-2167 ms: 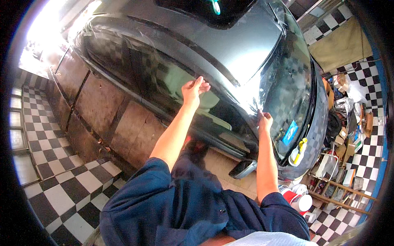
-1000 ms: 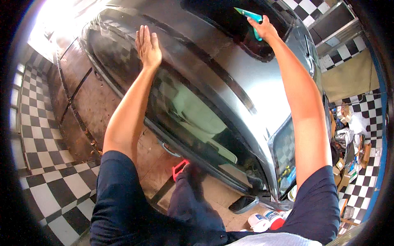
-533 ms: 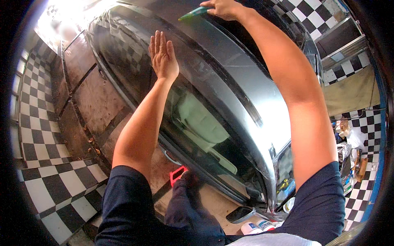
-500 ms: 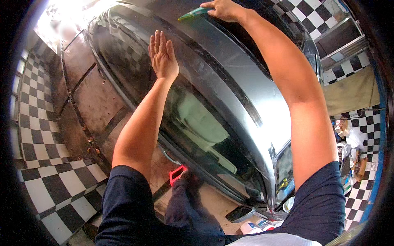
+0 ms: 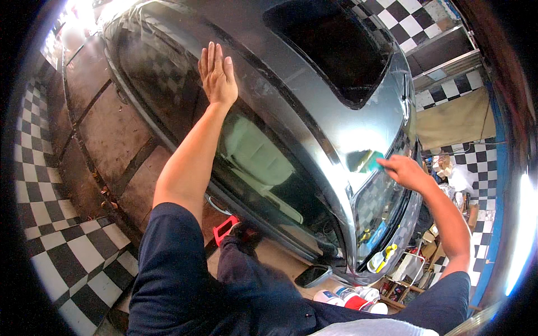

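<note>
**Desk:** What fills the frame?

**Photographer:** A grey car [image 5: 314, 101], seen from above in a workshop with a checkered floor [image 5: 50, 224]. Its roof and dark side window [image 5: 263, 168] look hard and glossy, probably slick to the touch, so a flat palm would grip them better than fingertips.

**Desk:** And the hands?

**Photographer:** The left hand [image 5: 217, 75] lies fully open, fingers straight and together, pressed flat at the top edge of the side window; it holds nothing. The right hand [image 5: 404, 171] is closed around a small teal squeegee [image 5: 370, 161], pinched at its near end, with the blade set against the roof near the windshield corner.

**Desk:** How would that tool handle?

**Photographer:** Light and thin, by the look of it, stiff along the body, likely slippery if wet. Holding it by the back edge seems safest.

**Desk:** Anything smaller?

**Photographer:** Cans [image 5: 350, 299] stand on the ground below the side mirror [image 5: 312, 275].
</note>
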Demonstrator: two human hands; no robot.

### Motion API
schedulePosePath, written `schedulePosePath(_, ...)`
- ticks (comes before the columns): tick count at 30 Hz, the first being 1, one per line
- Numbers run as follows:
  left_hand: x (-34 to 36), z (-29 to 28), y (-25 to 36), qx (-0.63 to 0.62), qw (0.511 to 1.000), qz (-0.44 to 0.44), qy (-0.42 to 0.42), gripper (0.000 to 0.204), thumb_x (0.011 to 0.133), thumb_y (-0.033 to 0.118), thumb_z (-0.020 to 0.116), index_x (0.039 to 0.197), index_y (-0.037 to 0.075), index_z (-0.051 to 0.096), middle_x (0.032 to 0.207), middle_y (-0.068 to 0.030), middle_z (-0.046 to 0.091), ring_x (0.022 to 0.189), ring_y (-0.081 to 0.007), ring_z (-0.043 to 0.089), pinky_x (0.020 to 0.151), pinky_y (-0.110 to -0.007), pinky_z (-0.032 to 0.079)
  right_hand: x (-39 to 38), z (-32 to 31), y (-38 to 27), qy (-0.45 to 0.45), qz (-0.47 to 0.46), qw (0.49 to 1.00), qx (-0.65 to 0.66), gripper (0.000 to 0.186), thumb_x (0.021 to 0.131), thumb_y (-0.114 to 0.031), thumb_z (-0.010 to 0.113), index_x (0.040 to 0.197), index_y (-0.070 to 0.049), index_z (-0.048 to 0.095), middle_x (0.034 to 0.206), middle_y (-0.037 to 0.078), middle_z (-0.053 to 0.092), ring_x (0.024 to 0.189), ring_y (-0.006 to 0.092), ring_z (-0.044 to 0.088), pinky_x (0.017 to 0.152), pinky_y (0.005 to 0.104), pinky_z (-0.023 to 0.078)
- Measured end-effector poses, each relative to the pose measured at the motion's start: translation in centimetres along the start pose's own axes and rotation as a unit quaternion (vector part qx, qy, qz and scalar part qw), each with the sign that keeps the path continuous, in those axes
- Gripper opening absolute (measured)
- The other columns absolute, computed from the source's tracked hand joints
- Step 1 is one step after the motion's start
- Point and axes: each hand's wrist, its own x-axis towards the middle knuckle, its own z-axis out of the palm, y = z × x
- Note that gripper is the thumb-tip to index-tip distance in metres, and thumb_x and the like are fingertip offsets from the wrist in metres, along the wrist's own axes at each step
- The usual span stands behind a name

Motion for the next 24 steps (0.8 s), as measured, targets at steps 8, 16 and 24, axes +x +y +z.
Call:
schedulePosePath(8,0.3,-0.4,-0.1,-0.016,1.0,-0.017,-0.014,0.05,0.099,0.035,0.025,0.139,0.008,0.035,0.148,-0.0076,0.027,0.139,-0.0247,0.017,0.113,-0.039,0.01,22.0,-14.2,-7.9,0.252,-0.208,0.94,-0.102,0.038,0.085,-0.015,0.053,0.123,-0.015,0.055,0.11,0.017,0.061,0.099,0.0342,0.059,0.084,0.0419,0.048)
schedulePosePath(16,0.2,-0.4,-0.2,-0.019,1.0,0.013,0.0,0.049,0.099,0.035,0.027,0.138,0.007,0.037,0.147,-0.0081,0.029,0.139,-0.0261,0.019,0.113,-0.04,0.012,20.5,-7.8,-9.0,0.217,-0.194,0.948,-0.127,0.045,0.083,-0.013,0.052,0.127,-0.026,0.051,0.087,0.014,0.054,0.08,0.0324,0.06,0.068,0.0422,0.051)
schedulePosePath(24,0.0,0.4,0.6,-0.002,1.0,-0.001,0.015,0.044,0.098,0.028,0.034,0.136,0.006,0.041,0.144,-0.0099,0.035,0.135,-0.0295,0.027,0.111,-0.041,0.018,-3.8,1.5,-1.0,-0.092,-0.031,0.989,-0.114,0.04,0.084,-0.015,0.051,0.122,-0.027,0.056,0.085,0.011,0.057,0.073,0.0308,0.06,0.06,0.0442,0.049)
